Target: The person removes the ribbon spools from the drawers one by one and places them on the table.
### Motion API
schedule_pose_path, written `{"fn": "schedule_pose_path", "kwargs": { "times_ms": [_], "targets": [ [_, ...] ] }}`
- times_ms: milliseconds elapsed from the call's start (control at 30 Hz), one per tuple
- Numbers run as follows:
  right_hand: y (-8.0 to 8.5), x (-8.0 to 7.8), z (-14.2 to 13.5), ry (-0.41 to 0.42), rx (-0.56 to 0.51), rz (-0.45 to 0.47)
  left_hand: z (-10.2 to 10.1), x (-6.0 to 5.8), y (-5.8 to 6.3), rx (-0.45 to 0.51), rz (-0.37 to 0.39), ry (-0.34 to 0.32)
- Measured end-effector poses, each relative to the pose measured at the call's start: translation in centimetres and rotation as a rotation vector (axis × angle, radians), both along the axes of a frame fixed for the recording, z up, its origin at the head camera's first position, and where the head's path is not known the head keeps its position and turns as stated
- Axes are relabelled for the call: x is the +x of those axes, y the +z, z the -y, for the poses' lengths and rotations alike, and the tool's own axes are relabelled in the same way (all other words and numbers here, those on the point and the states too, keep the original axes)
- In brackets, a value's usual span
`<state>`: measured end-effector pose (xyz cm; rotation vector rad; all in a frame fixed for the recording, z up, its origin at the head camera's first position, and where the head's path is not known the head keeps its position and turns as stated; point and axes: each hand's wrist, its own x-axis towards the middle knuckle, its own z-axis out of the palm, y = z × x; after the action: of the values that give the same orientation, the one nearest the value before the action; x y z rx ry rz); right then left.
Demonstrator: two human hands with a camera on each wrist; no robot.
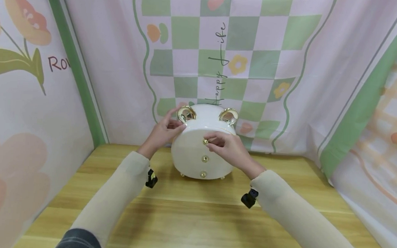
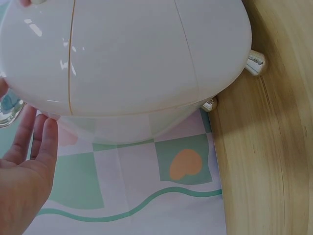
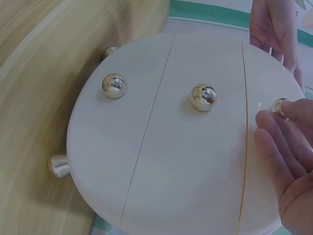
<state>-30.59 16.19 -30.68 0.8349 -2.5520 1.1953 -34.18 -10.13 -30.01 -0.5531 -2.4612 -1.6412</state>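
A white rounded drawer box with gold ears, small gold feet and three gold knobs stands on the table. My right hand pinches the top drawer knob between thumb and fingers. On the upper left of the box, beside its left ear, rests my left hand. The left wrist view shows its fingers fairly straight against the side. Below the pinched knob, the middle knob and the bottom knob are untouched. A thin gold-coloured line runs below the top drawer.
The box stands on a wooden table, near its back edge. Behind hangs a printed cloth with green checks, and more printed cloth hangs at the left. A small black wrist camera is under the right sleeve.
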Motion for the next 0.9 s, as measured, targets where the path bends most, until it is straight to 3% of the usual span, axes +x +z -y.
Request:
{"fn": "schedule_pose_path", "kwargs": {
  "times_ms": [300, 900],
  "targets": [
    [0.0, -0.1, -0.1, -0.007, 0.021, 0.005, 0.0, 0.0, 0.0, 0.005, 0.008, 0.001],
    [-0.6, 0.8, -1.2, 0.061, -0.002, 0.070, 0.1, -0.3, -0.3, 0.017, 0.005, -0.011]
  ]
}}
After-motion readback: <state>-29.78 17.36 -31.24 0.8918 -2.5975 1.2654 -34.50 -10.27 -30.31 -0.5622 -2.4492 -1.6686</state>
